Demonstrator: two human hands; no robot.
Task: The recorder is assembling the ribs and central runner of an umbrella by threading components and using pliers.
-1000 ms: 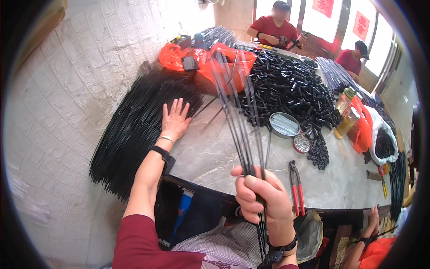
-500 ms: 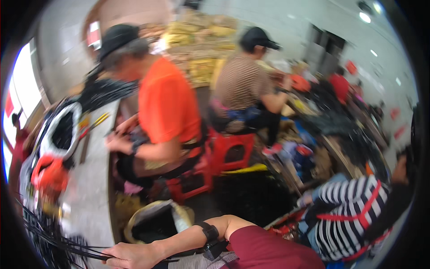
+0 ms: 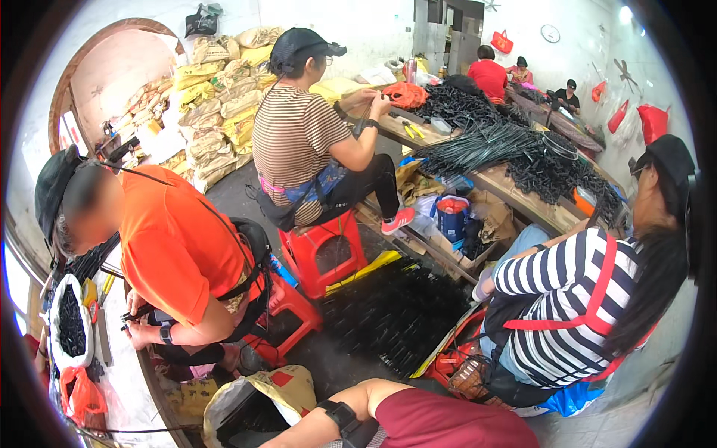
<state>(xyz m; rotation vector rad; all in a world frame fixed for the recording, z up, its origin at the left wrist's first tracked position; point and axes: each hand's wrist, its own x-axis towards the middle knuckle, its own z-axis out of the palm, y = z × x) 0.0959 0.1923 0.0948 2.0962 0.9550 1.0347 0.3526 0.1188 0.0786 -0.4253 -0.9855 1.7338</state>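
Swung farther right since the earlier frame, taking the right hand below view; cannot tell its grip's opening or hold. Reaching with the forearm [image 3: 317, 425] before a tan sack [image 3: 295, 384] of black pieces, with thin black rods [image 3: 149, 431] just left, and a white bag [image 3: 70, 358] of black parts on the bench [image 3: 123, 373].

Beyond the forearm [image 3: 317, 424], 1 open sack [image 3: 293, 384] and 2 red stools [image 3: 321, 233] obstruct; floor [image 3: 337, 364] beside the black pile [image 3: 396, 313] seems passable.
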